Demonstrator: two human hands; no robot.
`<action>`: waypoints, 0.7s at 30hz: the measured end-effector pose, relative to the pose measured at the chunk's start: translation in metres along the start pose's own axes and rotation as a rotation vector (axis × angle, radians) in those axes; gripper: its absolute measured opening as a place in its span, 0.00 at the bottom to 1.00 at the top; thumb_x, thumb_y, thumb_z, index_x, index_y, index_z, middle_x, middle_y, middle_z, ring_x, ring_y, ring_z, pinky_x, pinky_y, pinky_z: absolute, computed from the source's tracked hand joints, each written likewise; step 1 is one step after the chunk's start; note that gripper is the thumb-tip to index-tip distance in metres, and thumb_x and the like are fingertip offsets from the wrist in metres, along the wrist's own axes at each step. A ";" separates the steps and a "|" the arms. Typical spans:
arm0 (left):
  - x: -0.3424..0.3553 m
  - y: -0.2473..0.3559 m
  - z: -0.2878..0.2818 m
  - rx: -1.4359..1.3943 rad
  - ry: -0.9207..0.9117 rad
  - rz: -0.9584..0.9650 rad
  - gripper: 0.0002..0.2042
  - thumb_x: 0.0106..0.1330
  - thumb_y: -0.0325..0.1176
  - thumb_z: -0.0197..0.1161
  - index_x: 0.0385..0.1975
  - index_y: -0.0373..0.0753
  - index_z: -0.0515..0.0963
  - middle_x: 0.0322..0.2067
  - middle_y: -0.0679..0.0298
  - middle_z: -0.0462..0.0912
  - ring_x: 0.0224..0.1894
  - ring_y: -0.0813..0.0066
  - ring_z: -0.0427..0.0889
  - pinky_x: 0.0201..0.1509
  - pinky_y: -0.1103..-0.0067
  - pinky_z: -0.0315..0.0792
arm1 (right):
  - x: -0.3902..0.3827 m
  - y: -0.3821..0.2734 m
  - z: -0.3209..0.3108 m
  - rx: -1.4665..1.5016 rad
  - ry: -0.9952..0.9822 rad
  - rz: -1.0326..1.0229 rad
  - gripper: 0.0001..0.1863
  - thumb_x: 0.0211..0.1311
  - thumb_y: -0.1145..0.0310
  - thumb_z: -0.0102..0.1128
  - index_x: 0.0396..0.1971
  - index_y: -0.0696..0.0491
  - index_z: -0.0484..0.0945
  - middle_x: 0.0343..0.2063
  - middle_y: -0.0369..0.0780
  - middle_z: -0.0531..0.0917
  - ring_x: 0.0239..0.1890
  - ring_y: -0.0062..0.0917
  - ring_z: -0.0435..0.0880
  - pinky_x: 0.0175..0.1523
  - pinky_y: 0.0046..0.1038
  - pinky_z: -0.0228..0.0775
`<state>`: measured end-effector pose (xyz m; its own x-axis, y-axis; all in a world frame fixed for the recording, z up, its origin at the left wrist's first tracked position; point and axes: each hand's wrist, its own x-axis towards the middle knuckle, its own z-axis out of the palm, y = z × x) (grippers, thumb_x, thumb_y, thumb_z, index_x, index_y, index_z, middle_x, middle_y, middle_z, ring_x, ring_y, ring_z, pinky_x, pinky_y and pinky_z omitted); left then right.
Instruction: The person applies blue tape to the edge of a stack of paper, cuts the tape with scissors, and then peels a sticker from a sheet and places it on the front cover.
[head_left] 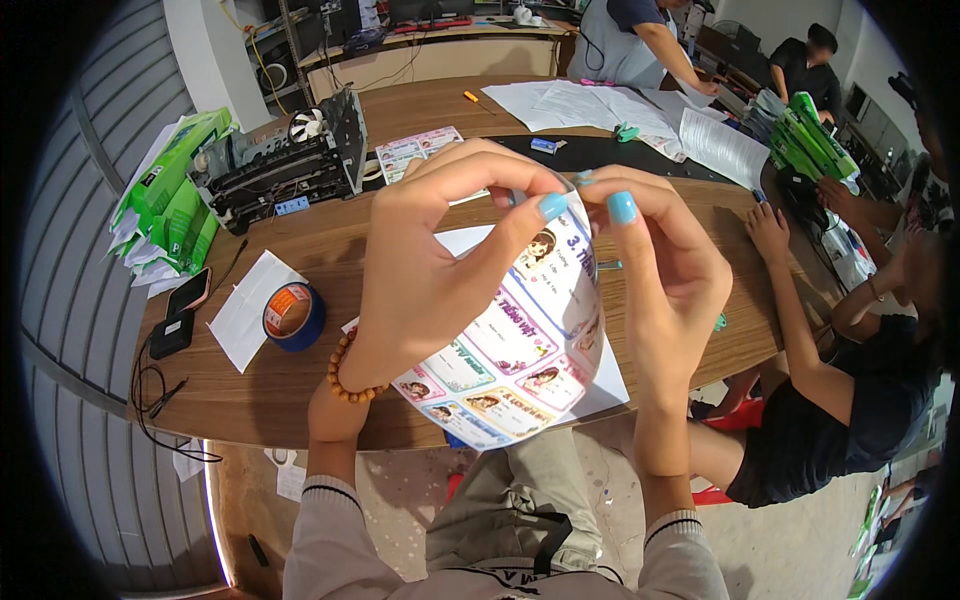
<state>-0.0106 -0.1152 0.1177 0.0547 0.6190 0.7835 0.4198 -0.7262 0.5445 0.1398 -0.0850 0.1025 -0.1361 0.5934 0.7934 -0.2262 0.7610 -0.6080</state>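
Note:
My left hand point(430, 260), wearing a wooden bead bracelet point(355, 380), pinches the top edge of a curved sheet of colourful cartoon labels point(510, 350) between thumb and fingers. My right hand point(665, 270) is at the same top edge from the right, with curled fingers on it and the thumb raised beside it. Both hands have light blue nails. The sheet hangs over a white paper point(605, 385) on the wooden table point(170, 390). Another label sheet point(405, 150) lies behind my hands. A blue tape roll point(295, 335) is left of my left hand.
An opened machine point(260, 165), green paper packs point(165, 215), a phone point(190, 295) and cables are at left. Papers point(540, 105) and a small blue item point(545, 146) lie at the back. Several people are around: a co-worker's hand point(770, 235) rests at right, and someone point(625, 55) stands behind.

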 end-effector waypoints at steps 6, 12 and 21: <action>0.000 0.005 0.002 0.058 -0.020 0.013 0.04 0.49 0.20 0.58 0.25 0.30 0.75 0.27 0.62 0.76 0.32 0.79 0.73 0.38 0.85 0.65 | -0.001 0.003 -0.003 -0.219 0.012 -0.175 0.06 0.46 0.83 0.55 0.28 0.62 0.75 0.29 0.42 0.77 0.28 0.21 0.75 0.33 0.19 0.67; -0.002 0.009 0.005 0.279 0.023 0.113 0.04 0.47 0.20 0.60 0.23 0.33 0.76 0.23 0.65 0.76 0.28 0.78 0.72 0.35 0.85 0.64 | 0.002 0.005 0.002 -0.569 0.044 -0.508 0.09 0.39 0.86 0.57 0.25 0.62 0.72 0.26 0.43 0.75 0.24 0.29 0.75 0.28 0.23 0.68; -0.003 0.007 0.010 0.285 0.029 0.067 0.03 0.49 0.23 0.59 0.24 0.33 0.74 0.23 0.65 0.75 0.26 0.79 0.70 0.35 0.85 0.62 | 0.001 0.010 0.008 -0.659 0.034 -0.432 0.13 0.41 0.86 0.53 0.30 0.62 0.67 0.28 0.44 0.71 0.24 0.31 0.72 0.24 0.25 0.66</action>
<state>0.0010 -0.1189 0.1165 0.0665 0.5608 0.8253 0.6537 -0.6494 0.3886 0.1296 -0.0792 0.0973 -0.1341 0.2090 0.9687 0.3674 0.9183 -0.1473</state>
